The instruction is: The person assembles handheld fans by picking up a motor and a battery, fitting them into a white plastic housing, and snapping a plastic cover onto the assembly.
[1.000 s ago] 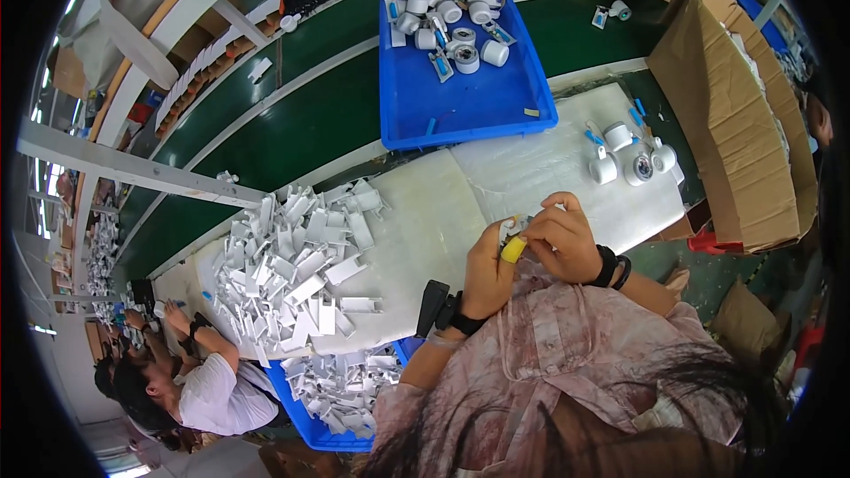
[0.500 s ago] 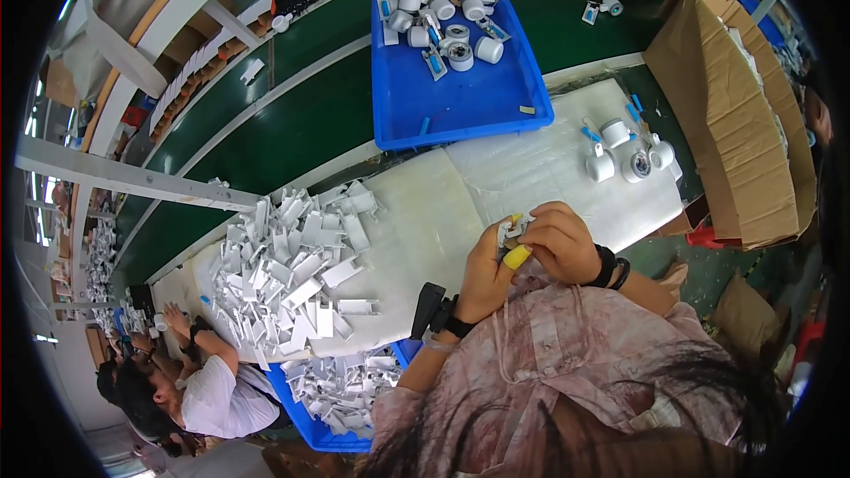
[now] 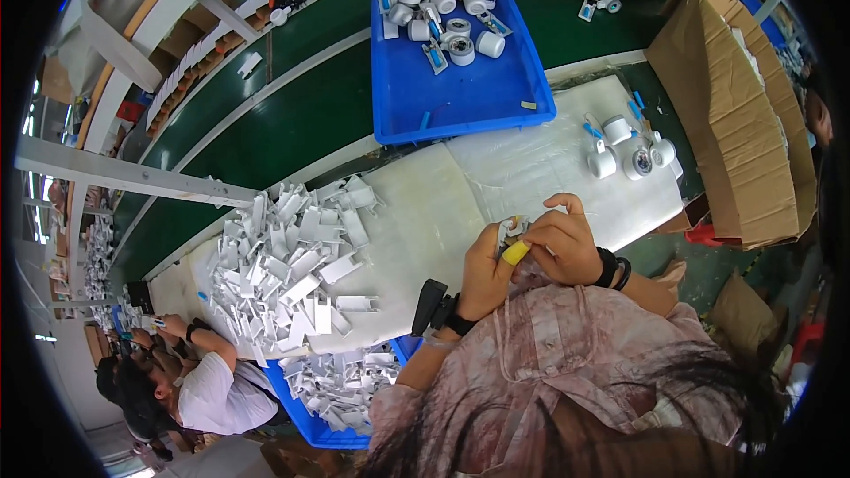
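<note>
In front of my chest, above the near edge of the work table, my left hand (image 3: 487, 271) is closed round a small white plastic part (image 3: 510, 230). A yellow finger cover (image 3: 515, 252) is on its thumb. My right hand (image 3: 567, 248) meets it from the right, thumb and fingertips pinched against the part with the index finger lifted. The fingers hide most of the part. Farther right on the table lie several white round lamp-like heads (image 3: 637, 164), some with blue-marked pieces beside them.
A pile of white plastic brackets (image 3: 297, 265) covers the table's left; more fill a blue bin (image 3: 305, 429) below. A blue tray (image 3: 460, 111) with white round heads stands beyond, over a green conveyor belt (image 3: 301, 106). A cardboard box (image 3: 708, 106) stands right. A co-worker (image 3: 217, 389) sits left.
My right index finger has lifted and straightened away from the part. The left thumb has shifted slightly upward. At far left, the co-worker's hands have changed position.
</note>
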